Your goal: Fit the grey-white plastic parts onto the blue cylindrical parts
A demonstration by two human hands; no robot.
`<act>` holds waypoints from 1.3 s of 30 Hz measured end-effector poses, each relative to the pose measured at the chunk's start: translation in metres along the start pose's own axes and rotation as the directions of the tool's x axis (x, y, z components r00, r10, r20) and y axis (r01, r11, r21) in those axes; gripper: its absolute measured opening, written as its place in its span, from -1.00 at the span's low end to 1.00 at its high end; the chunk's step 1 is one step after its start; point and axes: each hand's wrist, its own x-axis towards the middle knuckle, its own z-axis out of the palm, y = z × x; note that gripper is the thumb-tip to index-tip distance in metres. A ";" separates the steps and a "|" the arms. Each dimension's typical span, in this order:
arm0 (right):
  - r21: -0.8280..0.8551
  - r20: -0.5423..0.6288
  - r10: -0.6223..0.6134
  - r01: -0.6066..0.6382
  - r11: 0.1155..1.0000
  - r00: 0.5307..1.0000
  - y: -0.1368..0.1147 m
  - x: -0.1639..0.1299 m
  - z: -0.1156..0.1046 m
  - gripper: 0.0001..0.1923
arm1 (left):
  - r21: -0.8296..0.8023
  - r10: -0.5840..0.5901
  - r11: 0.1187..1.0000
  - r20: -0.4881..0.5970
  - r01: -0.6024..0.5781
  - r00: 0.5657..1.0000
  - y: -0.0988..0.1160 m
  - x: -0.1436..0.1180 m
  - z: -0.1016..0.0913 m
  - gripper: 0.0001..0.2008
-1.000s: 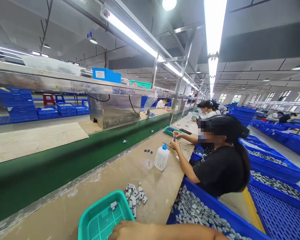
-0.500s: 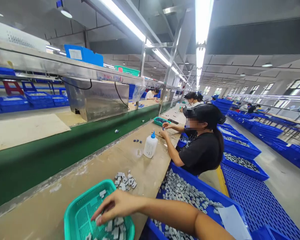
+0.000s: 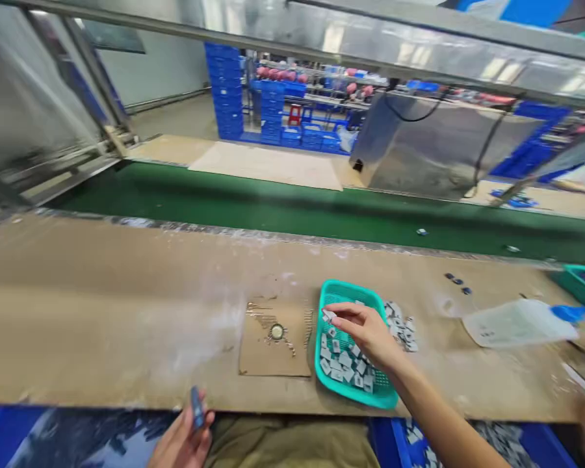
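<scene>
Behind worn workbench (image 3: 127,312), green conveyor (image 3: 273,211) runs.

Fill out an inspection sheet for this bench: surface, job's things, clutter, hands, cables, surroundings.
Surface: brown bench, scuffed with pale smears; a cardboard square lies on it.
Job's things: teal basket holding small grey parts; more grey parts in a pile touching its right side.
Clutter: squeeze bottle with a blue cap at right; a few dark bits near it; second teal basket at the right edge.
Hands: right hand over the basket, fingertips pinching a grey part; left hand at the bench's near edge, holding a small dark part.
Cables: black cables hang by the steel box.
Surroundings: green conveyor behind the bench; stacked blue crates beyond.
</scene>
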 end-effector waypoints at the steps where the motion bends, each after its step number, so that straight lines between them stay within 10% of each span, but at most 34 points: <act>1: -0.141 0.032 -0.073 0.077 0.987 0.997 0.000 0.002 0.007 -0.73 | -0.034 0.004 0.999 0.024 -0.003 1.000 -0.005 -0.004 0.007 -0.76; 6: -0.553 0.347 -0.283 0.439 0.708 0.894 0.005 0.013 0.045 -0.77 | -0.094 0.013 0.996 0.154 0.002 0.988 -0.019 -0.021 0.048 -0.82; 14: -0.725 0.507 -0.127 0.501 0.473 0.853 0.030 0.039 0.070 -0.82 | -0.106 0.022 0.994 0.208 0.000 0.978 -0.022 -0.022 0.055 -0.88; 24: -0.142 0.174 -0.312 0.337 0.931 0.934 -0.004 -0.007 0.055 -0.74 | -0.120 -0.151 0.968 0.430 0.222 0.890 -0.032 -0.025 0.080 -0.95; 32: -0.089 0.197 -0.404 0.427 0.900 0.893 -0.012 -0.036 0.050 -0.73 | 0.053 -0.212 0.971 0.628 0.231 0.748 -0.038 -0.038 0.103 -0.71; 39: -0.244 0.302 -0.404 0.480 0.842 0.863 -0.013 -0.037 0.046 -0.74 | 0.110 -0.192 0.981 0.609 0.157 0.769 -0.031 -0.042 0.106 -0.72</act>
